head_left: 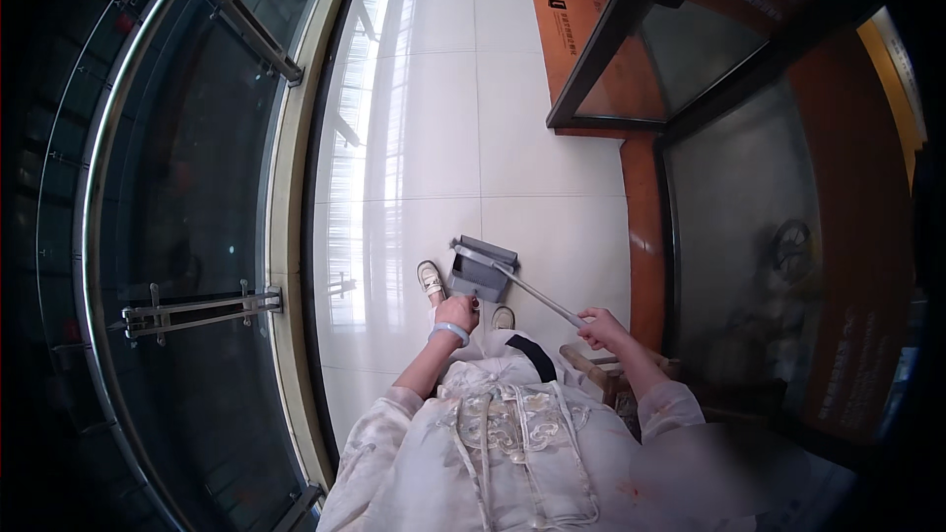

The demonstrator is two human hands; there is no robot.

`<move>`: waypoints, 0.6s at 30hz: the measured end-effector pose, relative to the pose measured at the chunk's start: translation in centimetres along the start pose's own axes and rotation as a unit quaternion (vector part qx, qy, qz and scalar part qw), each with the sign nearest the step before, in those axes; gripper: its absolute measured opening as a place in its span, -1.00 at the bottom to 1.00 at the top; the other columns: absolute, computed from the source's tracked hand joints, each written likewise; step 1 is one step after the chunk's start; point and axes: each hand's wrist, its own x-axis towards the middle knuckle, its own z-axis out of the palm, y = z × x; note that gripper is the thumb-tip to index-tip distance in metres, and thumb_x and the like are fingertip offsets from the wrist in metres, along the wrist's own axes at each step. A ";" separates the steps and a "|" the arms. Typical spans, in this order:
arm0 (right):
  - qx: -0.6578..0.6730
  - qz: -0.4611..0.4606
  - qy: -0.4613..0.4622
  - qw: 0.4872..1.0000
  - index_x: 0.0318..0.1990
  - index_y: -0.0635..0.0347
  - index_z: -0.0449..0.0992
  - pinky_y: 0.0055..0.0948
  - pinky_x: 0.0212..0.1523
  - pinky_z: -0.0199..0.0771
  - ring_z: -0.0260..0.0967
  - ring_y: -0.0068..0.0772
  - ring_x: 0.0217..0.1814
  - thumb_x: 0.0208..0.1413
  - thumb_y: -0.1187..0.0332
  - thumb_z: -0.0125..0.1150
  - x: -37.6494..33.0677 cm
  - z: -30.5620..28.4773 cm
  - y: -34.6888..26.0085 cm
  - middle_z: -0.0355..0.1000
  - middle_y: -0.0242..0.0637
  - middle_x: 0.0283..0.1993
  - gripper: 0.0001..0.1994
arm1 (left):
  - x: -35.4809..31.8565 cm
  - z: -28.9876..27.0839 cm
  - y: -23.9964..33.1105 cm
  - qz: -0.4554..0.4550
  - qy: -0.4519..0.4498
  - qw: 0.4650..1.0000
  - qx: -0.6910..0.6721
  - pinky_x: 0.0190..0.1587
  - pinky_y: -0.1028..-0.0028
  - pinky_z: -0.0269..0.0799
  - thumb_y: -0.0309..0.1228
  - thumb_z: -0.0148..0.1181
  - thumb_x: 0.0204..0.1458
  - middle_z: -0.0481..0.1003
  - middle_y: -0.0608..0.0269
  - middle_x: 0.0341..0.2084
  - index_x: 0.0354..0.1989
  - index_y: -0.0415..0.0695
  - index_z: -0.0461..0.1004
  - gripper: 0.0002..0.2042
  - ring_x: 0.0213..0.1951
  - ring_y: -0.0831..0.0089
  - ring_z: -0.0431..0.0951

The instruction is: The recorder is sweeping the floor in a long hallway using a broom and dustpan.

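Note:
My left hand (456,311), with a pale blue band on its wrist, is closed around the handle of a grey dustpan (482,271) that hangs just above the white tiled floor (434,118). My right hand (602,328) grips a thin silver pole (537,291) that slants up and left to the top of the dustpan. What the pole ends in is hidden behind the dustpan. My two cream shoes (430,279) show below the dustpan, one on each side of my left hand.
A curved glass balustrade with a steel handrail (103,187) and metal clamps (197,307) runs along the left. On the right stand dark glass doors (680,59) in black frames with orange-brown panels (645,236). A wooden object (591,369) sits by my right forearm.

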 end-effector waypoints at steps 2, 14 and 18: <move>0.043 0.008 0.002 0.999 -0.03 0.21 0.24 -0.65 -0.84 -0.06 0.04 -0.66 -0.78 -0.16 0.68 0.02 -1.3 -1.1 -0.6 0.23 -0.30 -0.63 -0.56 | 1.1 -1.3 -1.0 -0.002 -0.006 1.000 0.006 -0.29 0.26 0.41 -0.36 0.04 -0.18 0.50 0.06 -0.49 -0.39 -0.05 0.50 -0.83 -0.40 0.19 0.52; 0.108 -0.070 0.127 0.983 -0.04 0.13 0.10 -0.61 -0.88 -0.07 0.03 -0.62 -0.80 -0.12 0.70 -0.12 10.2 7.3 -14.1 0.13 -0.34 -0.65 -0.56 | 6.6 -10.6 -8.0 0.000 -0.004 1.000 0.003 -0.35 0.28 0.43 -0.35 0.03 -0.18 0.49 0.08 -0.52 -0.45 -0.02 0.50 -0.86 -0.42 0.18 0.51; -0.026 -0.046 0.150 0.987 -0.09 0.16 0.16 -0.62 -0.88 -0.09 0.07 -0.61 -0.79 -0.16 0.70 -0.06 11.8 14.0 -16.0 0.15 -0.34 -0.66 -0.59 | 9.1 -11.9 -10.4 0.021 -0.018 1.000 0.006 -0.30 0.28 0.41 -0.36 0.02 -0.17 0.49 0.08 -0.48 -0.43 -0.03 0.49 -0.85 -0.37 0.18 0.50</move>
